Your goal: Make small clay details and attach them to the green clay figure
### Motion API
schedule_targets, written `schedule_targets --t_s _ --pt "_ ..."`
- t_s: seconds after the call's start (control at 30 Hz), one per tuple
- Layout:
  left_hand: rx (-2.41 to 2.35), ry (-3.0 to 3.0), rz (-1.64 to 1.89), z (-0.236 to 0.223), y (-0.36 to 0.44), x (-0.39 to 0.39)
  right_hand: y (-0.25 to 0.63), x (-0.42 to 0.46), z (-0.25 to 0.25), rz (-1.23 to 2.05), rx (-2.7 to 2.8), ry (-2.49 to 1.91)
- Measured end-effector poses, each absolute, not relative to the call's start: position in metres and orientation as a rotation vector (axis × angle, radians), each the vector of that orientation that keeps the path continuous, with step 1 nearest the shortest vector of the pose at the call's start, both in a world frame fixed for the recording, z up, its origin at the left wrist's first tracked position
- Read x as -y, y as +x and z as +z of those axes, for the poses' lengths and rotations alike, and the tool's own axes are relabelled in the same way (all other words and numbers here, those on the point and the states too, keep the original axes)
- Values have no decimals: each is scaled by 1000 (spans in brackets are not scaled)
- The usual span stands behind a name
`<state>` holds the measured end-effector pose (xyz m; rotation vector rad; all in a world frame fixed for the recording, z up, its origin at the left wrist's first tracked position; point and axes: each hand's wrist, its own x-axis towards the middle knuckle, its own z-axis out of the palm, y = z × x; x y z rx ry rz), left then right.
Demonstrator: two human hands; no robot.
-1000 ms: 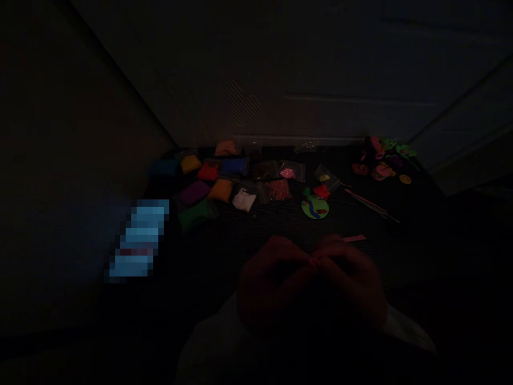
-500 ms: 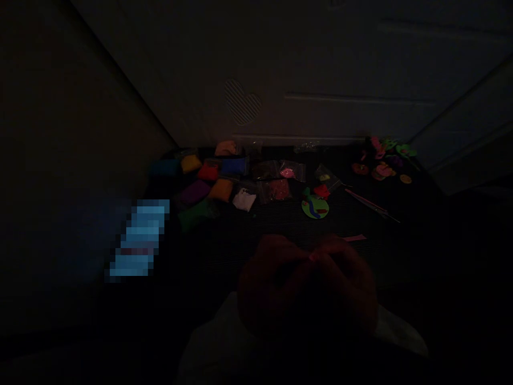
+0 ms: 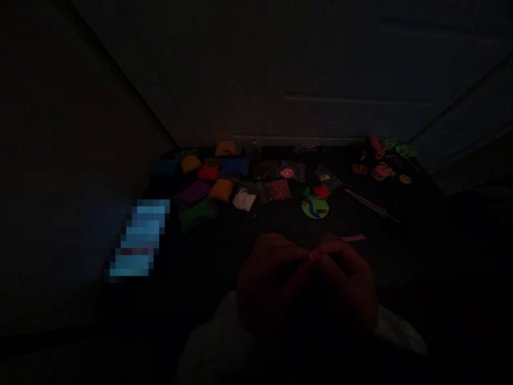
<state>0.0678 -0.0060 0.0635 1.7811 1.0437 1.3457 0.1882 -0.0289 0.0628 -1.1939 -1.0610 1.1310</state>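
Note:
The scene is very dark. My left hand [image 3: 268, 280] and my right hand [image 3: 347, 280] meet in front of me, low in the view, with fingers curled and fingertips pressed together. Between the fingertips sits a tiny pink bit [image 3: 313, 256], too small to name. A thin pink strip [image 3: 352, 238] lies just beyond my right hand. Further off rests a green clay disc [image 3: 315, 207] with a blue squiggle and a red piece on top.
Several small bags of coloured clay [image 3: 218, 182] lie spread at the back left. Finished clay shapes [image 3: 382, 160] sit at the back right, with thin stick tools [image 3: 371, 204] beside them. A blurred glowing blue screen [image 3: 138, 238] is at the left.
My hands have risen slightly and stay pressed together; the pink bit has moved up a little with them. Nothing on the surface has shifted.

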Motion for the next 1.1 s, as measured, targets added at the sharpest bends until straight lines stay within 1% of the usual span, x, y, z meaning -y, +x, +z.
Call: schedule_targets --t_s 0.2,0.33,0.47,0.73,1.1 --pt "-1091 1879 1451 67 70 7 186 27 63 1191 988 -1146" --pt "-1109 1846 1442 68 70 9 185 27 60 1284 908 -1113" --pt "-1076 1772 1347 68 68 9 185 26 59 1378 826 -1107" --pt "-1068 1445 1156 66 68 4 181 26 62 1384 742 -1141" --pt "-1007 1169 1033 50 70 -4 179 19 47 1625 470 -909"
